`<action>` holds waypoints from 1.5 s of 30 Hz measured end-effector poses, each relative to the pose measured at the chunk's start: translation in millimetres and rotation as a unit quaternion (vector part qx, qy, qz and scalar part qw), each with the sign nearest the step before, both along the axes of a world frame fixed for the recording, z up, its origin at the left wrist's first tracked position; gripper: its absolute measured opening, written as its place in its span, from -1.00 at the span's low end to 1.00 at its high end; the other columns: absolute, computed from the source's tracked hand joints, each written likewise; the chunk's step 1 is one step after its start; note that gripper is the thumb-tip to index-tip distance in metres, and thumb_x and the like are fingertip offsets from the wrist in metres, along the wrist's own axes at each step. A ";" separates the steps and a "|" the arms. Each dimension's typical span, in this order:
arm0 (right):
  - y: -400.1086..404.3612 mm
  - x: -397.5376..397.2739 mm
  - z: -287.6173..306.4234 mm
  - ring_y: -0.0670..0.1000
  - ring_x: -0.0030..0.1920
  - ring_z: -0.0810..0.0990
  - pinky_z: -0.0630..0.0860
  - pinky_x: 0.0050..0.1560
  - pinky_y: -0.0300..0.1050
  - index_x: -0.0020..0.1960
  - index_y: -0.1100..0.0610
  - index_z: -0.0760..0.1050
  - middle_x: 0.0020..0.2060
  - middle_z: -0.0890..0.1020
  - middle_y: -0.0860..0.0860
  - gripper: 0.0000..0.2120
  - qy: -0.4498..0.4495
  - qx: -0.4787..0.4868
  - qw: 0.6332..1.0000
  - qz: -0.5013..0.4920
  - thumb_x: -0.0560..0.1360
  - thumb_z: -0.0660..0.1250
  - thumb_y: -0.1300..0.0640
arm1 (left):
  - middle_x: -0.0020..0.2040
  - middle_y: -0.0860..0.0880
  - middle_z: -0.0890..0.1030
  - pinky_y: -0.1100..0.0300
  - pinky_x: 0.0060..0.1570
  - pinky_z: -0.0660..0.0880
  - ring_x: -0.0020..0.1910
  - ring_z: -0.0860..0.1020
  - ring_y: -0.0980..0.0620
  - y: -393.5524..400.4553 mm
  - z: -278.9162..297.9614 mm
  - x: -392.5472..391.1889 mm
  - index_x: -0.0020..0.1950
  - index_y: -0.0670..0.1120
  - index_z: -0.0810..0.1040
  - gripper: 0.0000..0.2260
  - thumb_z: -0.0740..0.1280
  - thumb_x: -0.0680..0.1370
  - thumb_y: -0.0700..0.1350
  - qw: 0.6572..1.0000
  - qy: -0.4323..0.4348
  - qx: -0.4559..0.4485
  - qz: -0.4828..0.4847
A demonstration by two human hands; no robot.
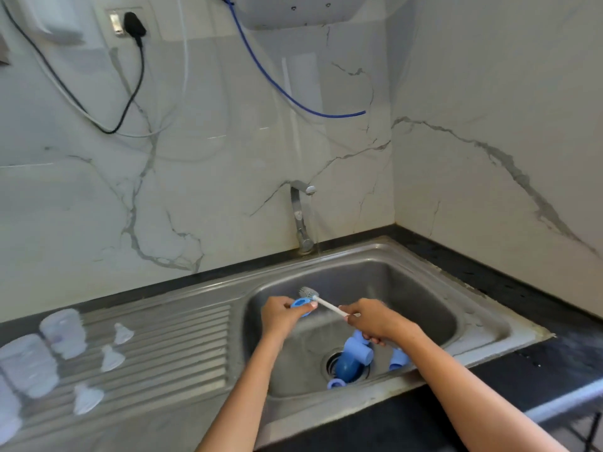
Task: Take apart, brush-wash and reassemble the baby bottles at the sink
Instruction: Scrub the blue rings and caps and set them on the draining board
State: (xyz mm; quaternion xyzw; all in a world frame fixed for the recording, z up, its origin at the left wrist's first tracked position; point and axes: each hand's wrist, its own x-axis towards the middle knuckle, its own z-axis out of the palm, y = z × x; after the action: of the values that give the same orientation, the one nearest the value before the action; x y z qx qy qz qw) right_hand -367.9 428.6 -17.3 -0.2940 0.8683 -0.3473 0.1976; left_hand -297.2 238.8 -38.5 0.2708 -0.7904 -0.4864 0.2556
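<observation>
Both hands are up over the stainless steel sink basin [424,288], roughly dead centre of view. Left hand [280,316] has its fingers curled round a small blue plastic bottle ring [301,305], and the right hand [375,322] pinches the thin white handle of a little grey-bristled bottle brush [321,300], whose head sits just past the ring at about 12 o'clock from it.

Below the right hand, the basin floor is pretty crowded: a pile of blue plastic bottle caps and collars [354,357] sits right on the drain, with another blue cap [398,360] at 3 o'clock from the pile, near the front wall.

Out at 9 o'clock the ribbed steel drainboard [182,347] holds three clear silicone teats [112,357] and, closer to the left edge, the clear plastic baby bottles [63,332], blurry there.

At 12 o'clock behind the basin the chrome tap [301,220] is running a thin stream. Black stone counter [489,275] wraps the sink, marble-look wall behind, with a blue hose [277,83] dangling above.
</observation>
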 end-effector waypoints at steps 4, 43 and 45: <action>-22.8 26.9 8.8 0.01 -0.52 0.41 0.41 -0.52 -0.19 0.35 0.14 0.46 -0.45 0.46 0.07 -0.63 0.004 0.029 1.000 0.005 0.59 0.11 0.23 | -0.44 0.01 0.45 0.21 -0.35 0.27 -0.38 0.37 0.07 -6.8 11.4 36.8 -0.32 -0.13 0.63 -0.78 0.60 0.28 -0.05 0.999 0.027 -0.006 0.030; -129.8 102.4 11.2 -0.02 -0.54 0.51 0.59 -0.41 -0.11 0.37 0.22 0.34 -0.04 0.58 0.22 -0.66 -0.072 -0.119 0.986 -0.097 0.62 0.02 0.28 | 0.01 -0.06 0.67 0.05 0.11 0.50 0.01 0.62 -0.05 -47.9 27.4 75.8 0.11 -0.11 0.60 -0.59 0.56 0.32 -0.02 0.985 -0.007 -0.085 0.151; -137.3 112.0 4.4 0.00 -0.50 0.52 0.60 -0.41 -0.10 0.36 0.23 0.34 0.07 0.56 0.23 -0.67 -0.062 -0.119 0.986 -0.094 0.64 0.02 0.25 | 0.02 -0.07 0.67 0.05 0.11 0.49 0.02 0.61 -0.06 -56.4 28.4 84.4 0.11 -0.12 0.59 -0.59 0.56 0.32 -0.02 0.982 -0.005 -0.064 0.177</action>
State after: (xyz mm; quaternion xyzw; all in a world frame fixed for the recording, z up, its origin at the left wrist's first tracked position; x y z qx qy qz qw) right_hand -255.9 291.3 -12.9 -0.2105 0.8305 -0.4829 0.1811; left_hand -212.8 182.4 -10.1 0.3915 -0.7609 -0.3806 0.3504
